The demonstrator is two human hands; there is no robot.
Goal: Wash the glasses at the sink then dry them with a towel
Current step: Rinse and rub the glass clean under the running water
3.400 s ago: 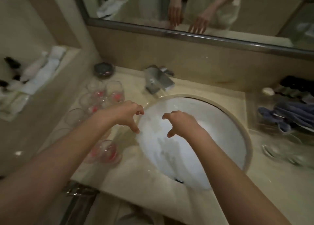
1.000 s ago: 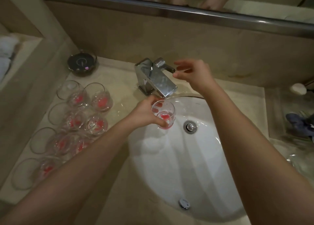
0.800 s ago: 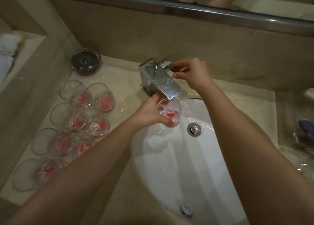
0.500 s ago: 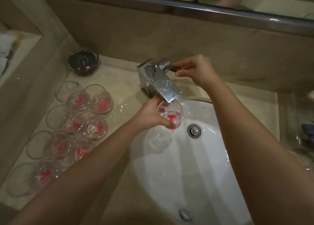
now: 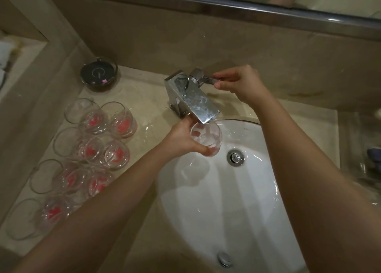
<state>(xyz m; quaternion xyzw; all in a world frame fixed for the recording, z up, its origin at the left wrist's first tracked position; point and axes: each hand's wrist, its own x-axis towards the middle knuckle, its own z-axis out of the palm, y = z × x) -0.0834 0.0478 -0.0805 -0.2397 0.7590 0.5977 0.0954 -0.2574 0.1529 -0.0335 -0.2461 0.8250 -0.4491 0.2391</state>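
Observation:
My left hand (image 5: pixel 182 139) grips a clear glass (image 5: pixel 208 138) with red marks, held upright under the spout of the chrome faucet (image 5: pixel 192 99). Water runs from the spout into the glass. My right hand (image 5: pixel 240 82) pinches the faucet's lever (image 5: pixel 208 80) behind the spout. The white sink (image 5: pixel 237 200) lies below, with its drain (image 5: pixel 235 157) just right of the glass. Several more clear glasses with red marks (image 5: pixel 92 151) stand in rows on the counter at the left.
A dark round dish (image 5: pixel 99 73) sits at the back left of the beige counter (image 5: pixel 148 99). A mirror's metal frame (image 5: pixel 226 6) runs across the top. A blurred clear tray with dark items (image 5: pixel 369 159) is at the right edge.
My left hand lifted a glass from the counter and brought it under the spout. My right hand reached the lever and took hold of it. Water now flows into the glass.

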